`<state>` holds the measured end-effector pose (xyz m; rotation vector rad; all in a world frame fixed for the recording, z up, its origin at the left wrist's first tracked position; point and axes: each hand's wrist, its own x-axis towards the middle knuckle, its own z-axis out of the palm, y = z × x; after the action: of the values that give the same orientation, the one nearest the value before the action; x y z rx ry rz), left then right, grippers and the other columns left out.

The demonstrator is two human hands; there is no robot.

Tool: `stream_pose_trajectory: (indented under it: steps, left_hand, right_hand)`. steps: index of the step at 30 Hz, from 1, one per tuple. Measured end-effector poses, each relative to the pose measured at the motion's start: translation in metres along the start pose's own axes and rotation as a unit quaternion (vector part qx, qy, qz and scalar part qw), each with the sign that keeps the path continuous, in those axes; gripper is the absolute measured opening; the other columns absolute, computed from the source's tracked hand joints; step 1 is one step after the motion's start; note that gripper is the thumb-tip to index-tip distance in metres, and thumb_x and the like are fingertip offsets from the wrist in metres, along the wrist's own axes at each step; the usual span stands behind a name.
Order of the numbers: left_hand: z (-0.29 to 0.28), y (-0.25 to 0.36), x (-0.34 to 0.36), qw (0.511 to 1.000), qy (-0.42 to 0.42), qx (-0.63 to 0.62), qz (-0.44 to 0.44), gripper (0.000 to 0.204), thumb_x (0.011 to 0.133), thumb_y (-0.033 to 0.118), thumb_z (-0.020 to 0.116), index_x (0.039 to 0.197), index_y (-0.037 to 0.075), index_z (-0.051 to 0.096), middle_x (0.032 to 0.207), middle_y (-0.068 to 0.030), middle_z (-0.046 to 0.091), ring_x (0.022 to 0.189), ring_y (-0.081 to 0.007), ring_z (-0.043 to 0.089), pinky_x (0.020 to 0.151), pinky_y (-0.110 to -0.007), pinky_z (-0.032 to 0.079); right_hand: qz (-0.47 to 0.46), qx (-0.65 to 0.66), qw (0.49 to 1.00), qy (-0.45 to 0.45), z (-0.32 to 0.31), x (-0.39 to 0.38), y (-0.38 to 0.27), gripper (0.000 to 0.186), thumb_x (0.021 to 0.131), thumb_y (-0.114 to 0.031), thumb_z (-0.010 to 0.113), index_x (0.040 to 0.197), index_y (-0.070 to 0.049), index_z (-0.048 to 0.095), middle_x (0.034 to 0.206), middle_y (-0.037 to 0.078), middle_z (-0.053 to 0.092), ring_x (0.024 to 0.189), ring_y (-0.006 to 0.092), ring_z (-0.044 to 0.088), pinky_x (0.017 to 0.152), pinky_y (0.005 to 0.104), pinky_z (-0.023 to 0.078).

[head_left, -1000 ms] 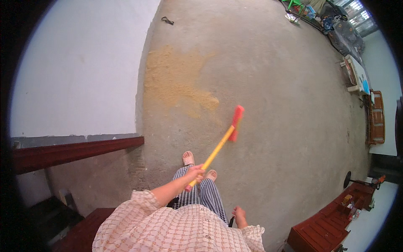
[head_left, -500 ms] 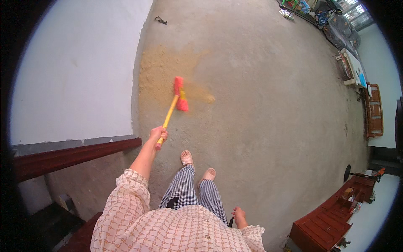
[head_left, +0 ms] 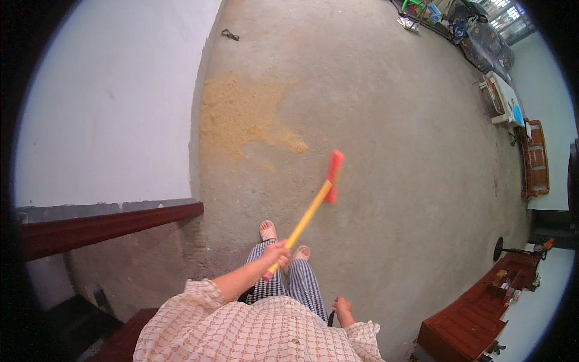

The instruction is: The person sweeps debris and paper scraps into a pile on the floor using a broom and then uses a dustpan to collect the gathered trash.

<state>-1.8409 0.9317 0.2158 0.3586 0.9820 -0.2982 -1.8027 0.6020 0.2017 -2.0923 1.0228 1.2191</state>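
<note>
My left hand (head_left: 277,253) is wrapped round the yellow handle of a broom (head_left: 309,216), near its pink end. The broom's red head, slightly smeared by motion, is over the concrete floor, right of a patch of yellowish sand (head_left: 238,117). That sand spreads out from the foot of the white wall, with a short tongue reaching right. Low in the picture, beside my trouser leg, my right hand (head_left: 343,311) is closed on a thin black strap (head_left: 331,318); only a short piece of it shows.
A white wall (head_left: 114,108) and a dark red beam (head_left: 114,228) bound the left side. A black looped item (head_left: 230,35) lies on the floor beyond the sand. Along the right stand a white table (head_left: 506,99), a wooden chair (head_left: 537,160) and a reddish-brown cabinet (head_left: 467,311).
My left hand has swung the broom rightward and nearer to my body, off the sand. The sand's near edge now shows. My right hand stays put.
</note>
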Motion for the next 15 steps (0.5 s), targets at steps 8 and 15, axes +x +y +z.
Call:
stream_pose_trajectory:
  steps: [8,15]
  left_hand:
    - [-0.006,-0.052,0.037,0.993,-0.053,0.026,-0.104,0.024,0.071,0.0,0.047,0.095,0.003,0.047,0.053,-0.0018,0.042,0.039,-0.0066,0.038,0.031,-0.019,0.03]
    - [-0.13,0.097,-0.056,0.967,0.217,0.075,0.114,0.034,0.073,0.001,0.044,0.106,0.007,0.041,0.055,-0.004,0.042,0.039,-0.0073,0.037,0.03,-0.019,0.03]
  right_hand:
    - [-0.014,-0.014,1.0,-0.001,-0.014,-0.005,-0.012,0.024,0.073,-0.024,0.045,0.08,-0.003,0.054,0.075,0.005,0.055,0.061,0.015,0.053,0.045,0.0278,0.039]
    - [-0.016,0.021,1.0,0.007,-0.006,0.007,-0.007,0.024,0.068,-0.022,0.049,0.075,0.0,0.056,0.064,0.007,0.054,0.055,0.0147,0.052,0.042,0.0264,0.038]
